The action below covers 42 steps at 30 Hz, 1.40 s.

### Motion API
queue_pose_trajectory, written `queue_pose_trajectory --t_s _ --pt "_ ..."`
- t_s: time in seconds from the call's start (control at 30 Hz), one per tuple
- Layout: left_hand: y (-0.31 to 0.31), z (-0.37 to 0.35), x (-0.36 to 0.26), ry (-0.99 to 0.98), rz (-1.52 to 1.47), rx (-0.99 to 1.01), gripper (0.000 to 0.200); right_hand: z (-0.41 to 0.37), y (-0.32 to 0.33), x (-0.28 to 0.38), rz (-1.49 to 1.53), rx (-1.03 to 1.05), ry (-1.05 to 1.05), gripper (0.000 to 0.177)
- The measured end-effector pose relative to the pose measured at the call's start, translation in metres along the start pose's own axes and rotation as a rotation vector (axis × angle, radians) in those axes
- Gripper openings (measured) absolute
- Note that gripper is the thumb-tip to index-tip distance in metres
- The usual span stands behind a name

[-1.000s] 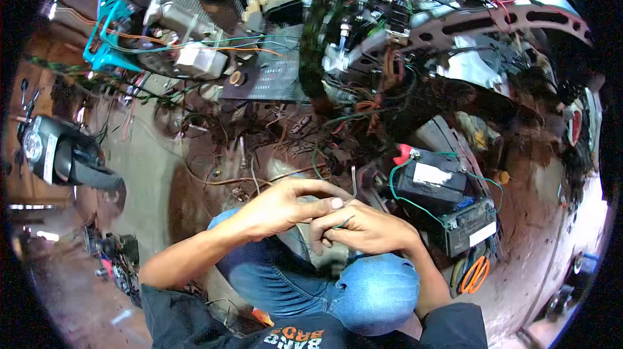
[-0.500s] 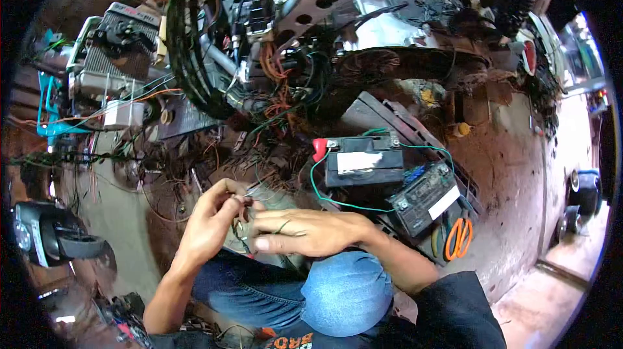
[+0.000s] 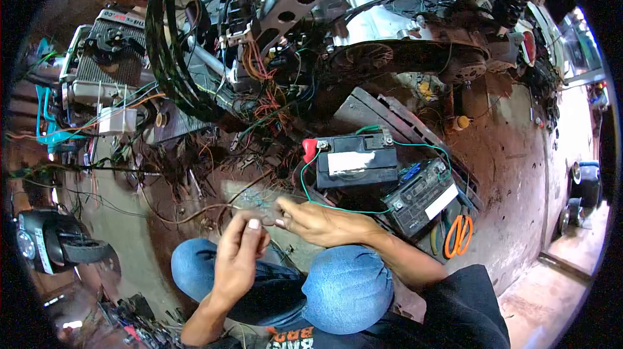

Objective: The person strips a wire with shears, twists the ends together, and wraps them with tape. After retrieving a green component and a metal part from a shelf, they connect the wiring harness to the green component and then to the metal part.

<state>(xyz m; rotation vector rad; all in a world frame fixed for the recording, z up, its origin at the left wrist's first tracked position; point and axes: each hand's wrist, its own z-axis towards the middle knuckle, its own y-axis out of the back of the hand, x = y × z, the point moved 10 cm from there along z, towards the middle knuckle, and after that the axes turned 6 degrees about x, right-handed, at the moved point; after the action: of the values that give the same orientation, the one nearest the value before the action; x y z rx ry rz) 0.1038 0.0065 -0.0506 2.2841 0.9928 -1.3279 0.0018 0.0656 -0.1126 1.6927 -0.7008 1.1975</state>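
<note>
Both hands are in a narrow, fingers-curled pose as I watch the feed, left hand [image 3: 235, 264] and right hand [image 3: 331, 224] almost tip to tip over the lap. Looks like there's something thin between them, maybe wire, but it's too blurry, so honestly I can't tell if either pinch is fully closed or on what. A brown cable [image 3: 198, 212] runs in from the left of the grip, and some fine bluish strands [image 3: 259, 198] blur just beyond the fingertips. Fingers that close together say fiddly small stuff to me, at least. Off to the right of the grip sit a black battery [image 3: 350, 179] with a red cap [image 3: 309, 149] and a second battery [image 3: 413, 201], with a green wire [image 3: 344, 208] linking them. Orange handles [image 3: 468, 232] lie just beyond that second one.
</note>
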Motion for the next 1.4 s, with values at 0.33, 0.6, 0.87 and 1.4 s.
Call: queue_pose_trajectory --t_s 0.33,0.6,0.87,1.4 --pt "0.015 0.019 -0.003 -0.074 0.256 -0.203 0.019 0.001 0.016 -0.009 0.286 -0.025 -0.033 0.043" --pt "0.008 0.040 -0.013 -0.130 0.378 -0.206 0.018 -0.001 0.017 -0.016 0.643 -0.027 -0.156 0.043" --pt "0.003 0.045 -0.013 -0.051 0.480 -0.153 0.020 -0.005 0.026 -0.018 0.325 -0.136 0.003 0.025" --pt "0.001 0.040 -0.002 0.043 0.462 -0.076 0.018 -0.007 0.030 -0.037 0.384 -0.239 -0.327 0.058"
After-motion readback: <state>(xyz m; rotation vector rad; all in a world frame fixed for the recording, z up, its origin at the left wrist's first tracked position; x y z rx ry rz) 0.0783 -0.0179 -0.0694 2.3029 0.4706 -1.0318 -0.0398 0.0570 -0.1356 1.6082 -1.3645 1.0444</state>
